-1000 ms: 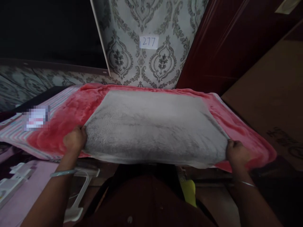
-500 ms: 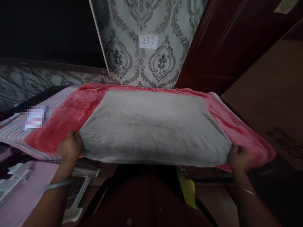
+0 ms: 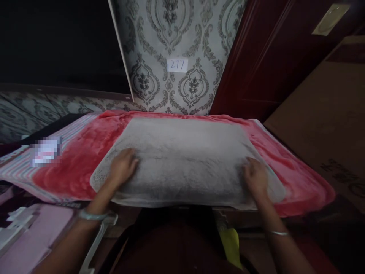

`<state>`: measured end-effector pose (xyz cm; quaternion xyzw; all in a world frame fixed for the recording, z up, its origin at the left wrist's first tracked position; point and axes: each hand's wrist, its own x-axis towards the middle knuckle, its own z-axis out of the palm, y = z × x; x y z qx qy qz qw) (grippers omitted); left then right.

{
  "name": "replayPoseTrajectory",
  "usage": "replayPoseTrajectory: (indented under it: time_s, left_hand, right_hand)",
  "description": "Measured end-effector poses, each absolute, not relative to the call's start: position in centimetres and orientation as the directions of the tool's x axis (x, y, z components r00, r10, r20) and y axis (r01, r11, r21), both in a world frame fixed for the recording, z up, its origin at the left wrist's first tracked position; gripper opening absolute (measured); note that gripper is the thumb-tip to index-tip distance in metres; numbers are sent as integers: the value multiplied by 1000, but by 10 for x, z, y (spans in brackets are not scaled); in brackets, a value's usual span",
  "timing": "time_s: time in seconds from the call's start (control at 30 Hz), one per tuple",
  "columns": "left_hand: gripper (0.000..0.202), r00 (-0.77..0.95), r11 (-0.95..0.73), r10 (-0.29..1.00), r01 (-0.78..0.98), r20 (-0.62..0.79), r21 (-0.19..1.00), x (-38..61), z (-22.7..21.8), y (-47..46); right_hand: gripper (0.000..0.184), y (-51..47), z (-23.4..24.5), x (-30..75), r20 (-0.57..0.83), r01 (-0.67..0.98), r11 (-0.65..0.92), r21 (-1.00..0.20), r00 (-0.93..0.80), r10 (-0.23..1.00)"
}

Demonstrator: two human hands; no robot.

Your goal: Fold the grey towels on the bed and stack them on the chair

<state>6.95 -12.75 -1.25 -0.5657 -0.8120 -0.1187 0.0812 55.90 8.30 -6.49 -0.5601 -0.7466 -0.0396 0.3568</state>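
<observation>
A grey plush cloth (image 3: 182,160) lies spread over a red plush blanket (image 3: 76,163) with a striped edge. Its near corners, left and right, lie flat and free of my hands. Over the cloth's left part is my left hand (image 3: 122,165), fingers loosely bent and apart, holding nothing. My right hand (image 3: 256,177) is over the right part in a similar pose, slightly blurred, with nothing held in it. Whether either palm touches the cloth I cannot tell.
A blurred-out white item (image 3: 46,151) rests on the striped edge. Behind are a dark screen (image 3: 57,45) and a patterned wall with a paper label (image 3: 177,65). A cardboard box (image 3: 327,114) stands at right. Below left are a pink surface (image 3: 54,224) and a white frame (image 3: 98,239).
Both hands have let go of the grey cloth's near corners and moved inward over it. The corners now lie flat. The view has tilted up slightly.
</observation>
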Motion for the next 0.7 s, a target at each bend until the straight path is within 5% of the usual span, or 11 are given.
replayPoseTrajectory:
  time_s: [0.1, 0.3, 0.5, 0.7]
  left_hand:
    - [62, 23, -50, 986, 986, 167, 159, 116, -21, -70]
    - [64, 167, -169, 986, 973, 29, 156, 173, -44, -23]
    - [62, 212, -219, 975, 966, 58, 140, 135, -53, -23]
    - [65, -223, 224, 975, 973, -18, 48, 20, -33, -45]
  right_hand:
    - [54, 68, -61, 462, 480, 689, 665, -290, -497, 723]
    - [59, 41, -66, 371, 84, 577, 798, -172, -799, 595]
    - [59, 86, -70, 416, -1, 643, 761, -90, -764, 646]
    - [62, 149, -78, 546, 18, 907, 421, -20, -421, 907]
